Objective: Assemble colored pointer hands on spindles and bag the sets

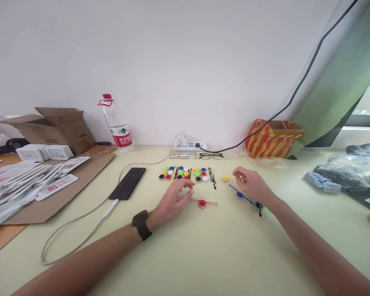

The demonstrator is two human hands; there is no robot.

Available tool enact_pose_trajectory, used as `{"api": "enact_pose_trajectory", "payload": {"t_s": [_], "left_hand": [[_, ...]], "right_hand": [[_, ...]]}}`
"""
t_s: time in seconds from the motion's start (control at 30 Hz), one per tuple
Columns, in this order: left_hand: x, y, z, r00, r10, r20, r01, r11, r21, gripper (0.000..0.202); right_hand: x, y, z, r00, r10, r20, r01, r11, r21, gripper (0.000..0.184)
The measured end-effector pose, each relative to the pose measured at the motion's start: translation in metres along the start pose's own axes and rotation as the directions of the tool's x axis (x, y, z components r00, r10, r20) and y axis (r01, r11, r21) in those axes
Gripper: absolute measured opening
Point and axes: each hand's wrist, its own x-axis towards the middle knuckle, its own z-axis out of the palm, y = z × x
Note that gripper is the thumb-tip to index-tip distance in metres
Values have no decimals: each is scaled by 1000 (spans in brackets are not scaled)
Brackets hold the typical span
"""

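My left hand [176, 198] hovers with fingers apart beside a red arrow spinner [202, 203], whose arrow is blurred. The fingers of my right hand [249, 183] are pinched together at the arrow of a yellow spinner [225, 179], and they partly cover it. Below that hand lie a blue spinner [239, 195] and a black spinner [259, 205]. A bit of green [269, 211] peeks out by the right wrist. Behind the left fingers, round coloured discs on clear bases [198, 174] stand in rows, with bunches of coloured arrows [212, 176] between them.
A phone [128, 183] on a white cable lies left of the discs. Farther back are a water bottle [117, 123], eyeglasses [211, 156], a power strip [188, 145] and a striped bag [273, 139]. White packets [33, 181] cover cardboard at left; plastic bags [342, 176] lie right.
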Motion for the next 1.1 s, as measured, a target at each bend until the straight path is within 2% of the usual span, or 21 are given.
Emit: {"api": "enact_pose_trajectory", "payload": {"t_s": [0.43, 0.67, 1.1], "left_hand": [[0, -1, 0, 1000, 22, -7, -22, 1000, 20, 21], [0, -4, 1, 1000, 27, -4, -27, 999, 29, 22], [0, 1, -1, 1000, -4, 30, 3, 1000, 23, 21]], "right_hand": [[-17, -41, -15, 982, -43, 185, 29, 996, 81, 27], [-18, -48, -15, 976, -73, 204, 49, 992, 120, 28], [-20, -65, 20, 979, -115, 170, 81, 977, 195, 35]]}}
